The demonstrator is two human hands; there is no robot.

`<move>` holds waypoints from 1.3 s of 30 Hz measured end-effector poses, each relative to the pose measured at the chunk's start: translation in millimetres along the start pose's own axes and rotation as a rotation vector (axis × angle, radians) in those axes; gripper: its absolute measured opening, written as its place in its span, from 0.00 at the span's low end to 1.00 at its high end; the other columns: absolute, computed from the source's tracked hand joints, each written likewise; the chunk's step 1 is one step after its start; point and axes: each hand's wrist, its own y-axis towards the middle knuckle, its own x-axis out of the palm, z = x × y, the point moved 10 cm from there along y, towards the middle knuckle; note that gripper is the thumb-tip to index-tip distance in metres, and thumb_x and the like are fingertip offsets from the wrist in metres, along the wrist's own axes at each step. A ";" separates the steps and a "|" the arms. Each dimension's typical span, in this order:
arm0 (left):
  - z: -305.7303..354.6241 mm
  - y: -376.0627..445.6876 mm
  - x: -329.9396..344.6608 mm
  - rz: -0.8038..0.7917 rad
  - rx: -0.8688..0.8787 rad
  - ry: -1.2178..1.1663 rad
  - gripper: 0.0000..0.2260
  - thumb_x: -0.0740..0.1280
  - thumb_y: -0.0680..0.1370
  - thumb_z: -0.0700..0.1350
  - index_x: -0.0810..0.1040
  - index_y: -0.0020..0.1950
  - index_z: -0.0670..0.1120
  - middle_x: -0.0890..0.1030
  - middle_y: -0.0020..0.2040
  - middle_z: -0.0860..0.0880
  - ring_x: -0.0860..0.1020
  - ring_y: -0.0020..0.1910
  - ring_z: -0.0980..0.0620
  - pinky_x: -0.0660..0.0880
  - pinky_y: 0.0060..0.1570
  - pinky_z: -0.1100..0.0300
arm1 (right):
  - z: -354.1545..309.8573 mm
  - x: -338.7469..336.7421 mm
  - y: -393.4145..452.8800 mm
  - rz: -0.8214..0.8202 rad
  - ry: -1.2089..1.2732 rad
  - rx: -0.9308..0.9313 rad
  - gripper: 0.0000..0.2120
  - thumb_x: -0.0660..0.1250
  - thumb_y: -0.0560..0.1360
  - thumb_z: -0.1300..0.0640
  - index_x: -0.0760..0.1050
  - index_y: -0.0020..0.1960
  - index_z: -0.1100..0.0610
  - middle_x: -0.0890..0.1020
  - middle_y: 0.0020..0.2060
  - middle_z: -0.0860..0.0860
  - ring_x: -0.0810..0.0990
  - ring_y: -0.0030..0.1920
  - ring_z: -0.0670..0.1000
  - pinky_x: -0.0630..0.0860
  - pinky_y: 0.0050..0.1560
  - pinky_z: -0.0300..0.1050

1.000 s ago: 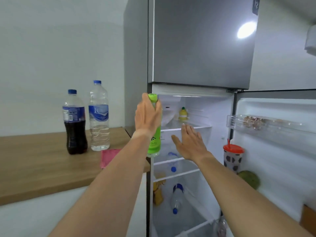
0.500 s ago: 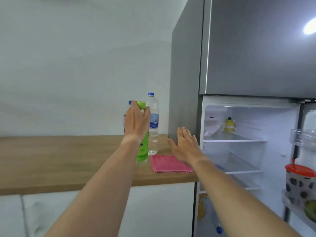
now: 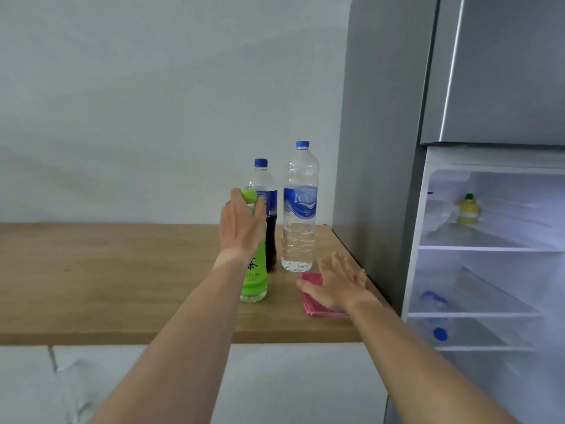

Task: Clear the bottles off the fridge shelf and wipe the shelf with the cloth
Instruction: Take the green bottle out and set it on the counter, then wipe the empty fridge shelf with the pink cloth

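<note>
Fridge (image 3: 385, 148) is standing open, off to the right of the right hand; its top shelf (image 3: 486, 247) is showing clear on the side in view except for a small yellow bottle (image 3: 467, 209) at the back, so the clearing step looks nearly done. Can't tell if that one counts as part of the job.

Bench (image 3: 107, 276) is serving as the drop zone, probably because it butts against the fridge side and keeps the carry short.

Water bottle (image 3: 300, 209) and cola bottle (image 3: 266, 209) are standing upright just beyond the left hand, grouped near the back so the bench front is staying free.

Green tea bottle (image 3: 253, 283) is sitting upright on the bench, in front of the cola bottle. Left hand (image 3: 241, 228) is wrapping its upper body and neck, fingers curled around it below the cap. Grip looks loose; likely steadying it at set-down before letting go.

Pink cloth (image 3: 318, 301) is lying folded on the bench directly under the right hand (image 3: 339, 286), just right of the left hand. Right hand is resting flat on it, fingers spread, not closed on anything. Judging it's reaching for the cloth while the left finishes placing, so the wipe can start straight away.

Risk: letting go of the green bottle off-balance could knock the cola bottle just behind it.
</note>
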 end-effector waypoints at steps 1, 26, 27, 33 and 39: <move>-2.1 3.2 3.8 0.004 0.015 0.013 0.12 0.62 0.79 0.53 0.71 0.52 0.44 0.79 0.44 0.46 0.78 0.45 0.42 0.77 0.45 0.45 | 1.6 6.3 4.0 -0.017 0.001 -0.002 0.46 0.51 0.72 0.25 0.45 0.81 0.47 0.37 0.80 0.53 0.35 0.79 0.58 0.35 0.73 0.70; -70.8 -95.7 20.4 -0.010 -0.186 0.214 0.29 0.57 0.81 0.55 0.56 0.78 0.42 0.60 0.77 0.36 0.62 0.75 0.36 0.62 0.72 0.40 | 10.1 26.9 -40.0 -0.038 -0.058 -0.070 0.29 0.42 0.82 0.42 0.53 0.80 0.50 0.57 0.79 0.56 0.53 0.79 0.59 0.43 0.77 0.60; -73.8 -108.7 22.0 -0.027 -0.205 0.215 0.28 0.57 0.81 0.54 0.59 0.77 0.41 0.63 0.75 0.35 0.63 0.74 0.36 0.63 0.71 0.40 | 10.8 22.6 -48.1 -0.007 -0.044 -0.087 0.28 0.43 0.83 0.44 0.55 0.80 0.52 0.61 0.78 0.56 0.56 0.78 0.59 0.46 0.78 0.59; -34.0 -171.3 48.4 -0.092 0.000 0.368 0.29 0.58 0.82 0.53 0.57 0.78 0.39 0.63 0.77 0.37 0.63 0.76 0.40 0.58 0.75 0.48 | 49.3 -1.5 -94.6 0.209 -0.018 -0.050 0.24 0.47 0.84 0.48 0.71 0.70 0.59 0.75 0.66 0.55 0.70 0.69 0.55 0.59 0.75 0.56; 60.8 -201.4 112.8 -0.196 0.252 0.195 0.26 0.56 0.82 0.52 0.60 0.77 0.42 0.65 0.77 0.41 0.63 0.77 0.45 0.59 0.76 0.51 | 120.4 -40.3 -126.5 0.303 0.065 0.045 0.19 0.51 0.84 0.48 0.72 0.67 0.55 0.77 0.61 0.53 0.74 0.65 0.54 0.64 0.73 0.54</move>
